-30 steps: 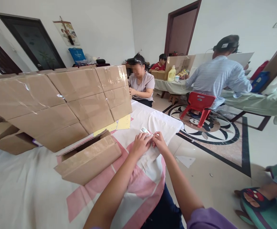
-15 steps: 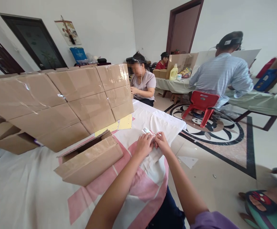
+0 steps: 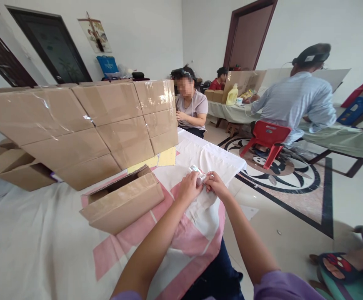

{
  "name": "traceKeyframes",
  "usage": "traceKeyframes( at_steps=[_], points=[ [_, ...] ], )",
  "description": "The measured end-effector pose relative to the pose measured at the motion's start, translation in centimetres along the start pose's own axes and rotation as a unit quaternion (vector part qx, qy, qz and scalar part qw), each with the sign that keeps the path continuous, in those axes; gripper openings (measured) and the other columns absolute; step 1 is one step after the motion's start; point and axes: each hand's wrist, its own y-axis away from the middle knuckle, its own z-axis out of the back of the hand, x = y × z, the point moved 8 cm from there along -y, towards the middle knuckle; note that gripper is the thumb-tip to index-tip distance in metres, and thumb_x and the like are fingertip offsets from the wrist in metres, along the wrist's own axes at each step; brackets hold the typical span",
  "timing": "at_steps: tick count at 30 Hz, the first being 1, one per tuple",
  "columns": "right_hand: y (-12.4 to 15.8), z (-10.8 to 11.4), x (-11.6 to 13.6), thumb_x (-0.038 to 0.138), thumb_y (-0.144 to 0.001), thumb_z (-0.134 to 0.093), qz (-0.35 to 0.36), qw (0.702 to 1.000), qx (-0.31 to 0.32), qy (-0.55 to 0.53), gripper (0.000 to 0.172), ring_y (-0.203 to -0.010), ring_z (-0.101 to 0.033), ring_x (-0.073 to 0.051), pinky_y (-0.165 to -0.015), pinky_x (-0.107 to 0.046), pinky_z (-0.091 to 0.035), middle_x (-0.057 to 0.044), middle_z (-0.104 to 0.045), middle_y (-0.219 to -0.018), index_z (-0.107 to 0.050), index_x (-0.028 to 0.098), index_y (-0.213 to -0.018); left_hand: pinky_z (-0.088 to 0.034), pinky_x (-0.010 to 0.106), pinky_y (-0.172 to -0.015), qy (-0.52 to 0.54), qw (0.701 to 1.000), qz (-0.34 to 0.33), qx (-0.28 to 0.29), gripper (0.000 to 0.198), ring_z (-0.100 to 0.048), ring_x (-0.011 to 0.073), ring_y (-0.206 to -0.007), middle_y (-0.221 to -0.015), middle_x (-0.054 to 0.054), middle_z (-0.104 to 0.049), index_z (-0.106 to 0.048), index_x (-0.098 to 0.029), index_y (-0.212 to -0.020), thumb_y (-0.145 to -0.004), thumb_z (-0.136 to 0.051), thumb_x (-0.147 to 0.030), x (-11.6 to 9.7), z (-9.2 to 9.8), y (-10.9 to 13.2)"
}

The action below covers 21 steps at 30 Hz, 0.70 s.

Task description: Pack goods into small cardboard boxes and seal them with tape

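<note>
My left hand [image 3: 190,187] and my right hand [image 3: 216,186] meet over the table's near right corner, both closed around a small white packet [image 3: 197,172] that sticks up between the fingers. Under them lies a white and pink cloth [image 3: 196,233] covering the table. An open brown cardboard box [image 3: 123,202] lies on its side just left of my left hand, its flap raised.
A wall of taped cardboard boxes [image 3: 84,129] stands behind the open box. A seated person [image 3: 191,109] works at the table's far end. Another person [image 3: 296,104] sits on a red chair [image 3: 267,139] at a second table to the right. A sandalled foot [image 3: 340,264] rests bottom right.
Both hands stay together on the packet, which now shows a little higher between the fingers. The camera has shifted slightly, so the scene sits a bit further right.
</note>
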Motion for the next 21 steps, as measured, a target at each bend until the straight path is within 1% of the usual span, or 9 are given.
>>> traceKeyframes(
  at_steps=[3,7,12,17,21],
  points=[
    [-0.1,0.2,-0.1,0.025,-0.059,-0.079,-0.022,1.0,0.005,0.005,0.05,-0.044,-0.047,-0.009,-0.04,-0.026,-0.049,0.011,-0.058,-0.063,-0.043,0.026,-0.094,-0.05,0.039,-0.091,-0.001,1.0,0.0,-0.005,0.042,-0.063,0.0271,-0.112,-0.127,0.007,-0.068,-0.052,-0.024,-0.13,-0.091,-0.068,-0.027,0.1,0.2,0.0],
    [-0.4,0.4,-0.1,0.021,-0.053,-0.081,-0.063,0.998,0.011,0.003,0.052,-0.044,-0.045,-0.008,-0.04,-0.025,-0.048,0.008,-0.062,-0.064,-0.046,0.025,-0.092,-0.05,0.04,-0.096,-0.009,1.0,-0.002,-0.006,0.047,-0.063,0.0272,-0.117,-0.135,0.007,-0.066,-0.052,-0.025,-0.135,-0.091,-0.069,-0.03,0.0,0.5,0.0],
    [-0.6,0.6,-0.4,0.016,-0.048,-0.08,-0.122,0.992,0.008,0.016,0.048,-0.042,-0.041,-0.007,-0.04,-0.024,-0.047,0.008,-0.057,-0.055,-0.05,0.023,-0.085,-0.051,0.043,-0.098,-0.016,1.0,-0.005,-0.004,0.056,-0.061,0.0283,-0.124,-0.143,0.007,-0.063,-0.047,-0.025,-0.144,-0.093,-0.069,-0.033,-0.3,1.0,0.3],
    [-0.7,0.8,-0.5,0.017,-0.048,-0.076,-0.133,0.99,0.0,0.041,0.042,-0.041,-0.039,-0.006,-0.039,-0.022,-0.045,0.007,-0.059,-0.057,-0.051,0.023,-0.082,-0.05,0.045,-0.101,-0.001,1.0,-0.003,-0.002,0.058,-0.059,0.03,-0.126,-0.147,0.009,-0.061,-0.046,-0.024,-0.148,-0.094,-0.065,-0.03,-0.6,1.3,0.5],
    [-0.8,0.7,-0.6,0.017,-0.051,-0.073,-0.121,0.99,0.001,0.076,0.036,-0.039,-0.04,-0.007,-0.04,-0.022,-0.046,0.009,-0.053,-0.051,-0.05,0.024,-0.077,-0.049,0.044,-0.103,0.015,1.0,0.007,0.003,0.059,-0.059,0.0292,-0.129,-0.147,0.008,-0.061,-0.047,-0.027,-0.148,-0.092,-0.065,-0.028,-0.7,1.4,0.6]
  ],
)
